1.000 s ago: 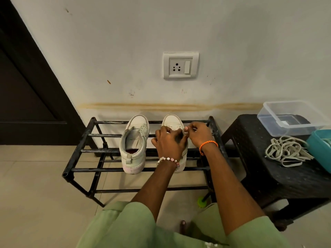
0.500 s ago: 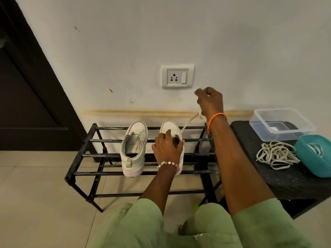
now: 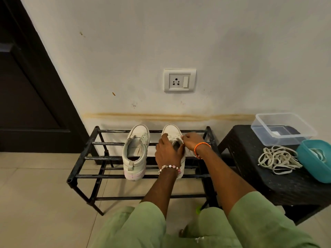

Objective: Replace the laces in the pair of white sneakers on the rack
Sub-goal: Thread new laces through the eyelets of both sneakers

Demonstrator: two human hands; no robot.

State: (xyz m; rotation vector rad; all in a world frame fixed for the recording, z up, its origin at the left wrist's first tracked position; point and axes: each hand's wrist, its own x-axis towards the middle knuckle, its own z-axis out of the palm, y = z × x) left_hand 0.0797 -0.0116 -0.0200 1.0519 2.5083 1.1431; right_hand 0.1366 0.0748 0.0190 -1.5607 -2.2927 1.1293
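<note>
1. Left hand [image 3: 168, 153] rests curled over the right sneaker [image 3: 172, 133] on the rack [image 3: 86, 149], gripping its upper, as before.
2. Right hand [image 3: 189, 140], raised half a second ago pulling a lace up, is back down at the eyelets, fingertips pinching the lace there.
3. Left sneaker [image 3: 136, 151] unmoved, unlaced, just beside.
4. Loose laces [image 3: 277, 160] on the black stool [image 3: 250, 176], right.
</note>
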